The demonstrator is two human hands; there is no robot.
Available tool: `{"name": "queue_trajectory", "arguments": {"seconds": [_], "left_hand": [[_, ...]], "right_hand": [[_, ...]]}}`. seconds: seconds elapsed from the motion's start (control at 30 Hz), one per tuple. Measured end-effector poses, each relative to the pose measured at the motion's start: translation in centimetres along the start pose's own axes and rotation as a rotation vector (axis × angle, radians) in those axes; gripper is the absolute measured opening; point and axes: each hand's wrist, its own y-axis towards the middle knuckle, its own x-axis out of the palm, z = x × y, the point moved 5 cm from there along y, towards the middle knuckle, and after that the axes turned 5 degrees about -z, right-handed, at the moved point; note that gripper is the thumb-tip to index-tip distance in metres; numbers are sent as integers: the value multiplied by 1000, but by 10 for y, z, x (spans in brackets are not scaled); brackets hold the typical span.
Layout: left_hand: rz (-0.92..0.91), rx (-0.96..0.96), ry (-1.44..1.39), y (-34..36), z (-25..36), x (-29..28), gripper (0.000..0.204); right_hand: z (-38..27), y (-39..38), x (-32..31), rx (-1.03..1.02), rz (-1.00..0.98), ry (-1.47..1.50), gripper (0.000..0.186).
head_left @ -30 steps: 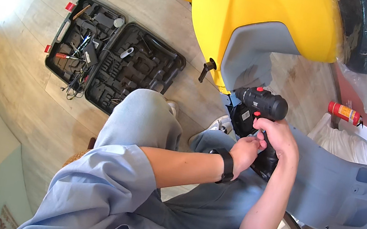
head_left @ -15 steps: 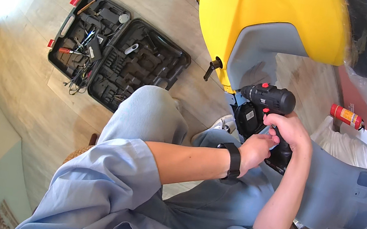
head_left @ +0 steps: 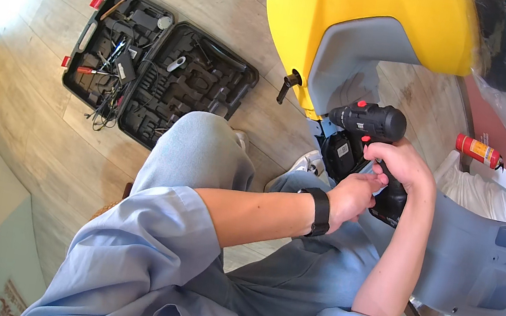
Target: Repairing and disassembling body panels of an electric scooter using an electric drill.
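A black cordless drill (head_left: 378, 121) with red buttons lies across the front of the grey-and-yellow body panel, its chuck pointing left at a bracket (head_left: 324, 129) on that panel's lower edge. My right hand (head_left: 408, 166) is wrapped round the top of the drill's handle, just below the motor housing. Bent in from the left, my left hand (head_left: 352, 199) is closed, its fingertips pressed together against the handle beside my right fingers. Those fingers hide part of the grip, and the chuck's tip is too small to make out. A black part with a white label (head_left: 342, 150) sits under the drill.
An open black tool case (head_left: 192, 90) with tools and cables lies on the wooden floor at left. A black lever (head_left: 289, 86) juts from the yellow panel (head_left: 375, 3). At right are a red fire extinguisher (head_left: 476, 150), white cloth (head_left: 487, 192) and a grey panel (head_left: 471, 264).
The whole view has shifted slightly, with the case and panels sitting a little further left and up. Both hands stay on the drill, their grip much the same.
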Motion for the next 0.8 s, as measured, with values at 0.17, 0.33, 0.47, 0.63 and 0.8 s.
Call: {"name": "queue_trajectory", "arguments": {"seconds": [0.17, 0.33, 0.47, 0.63, 0.8], "left_hand": [[9, 7, -3, -2, 1, -2, 11], [-8, 13, -10, -2, 0, -3, 11], [1, 3, -1, 0, 0, -3, 12], [10, 3, 8, -1, 2, -1, 13], [20, 5, 5, -1, 1, -3, 13]], "right_hand": [[-5, -2, 4, 15, 7, -7, 17], [-1, 4, 3, -7, -6, -6, 18], [-2, 2, 3, -14, -8, 14, 19], [3, 6, 0, -20, -16, 41, 19], [2, 7, 2, -7, -24, 28, 19]]}}
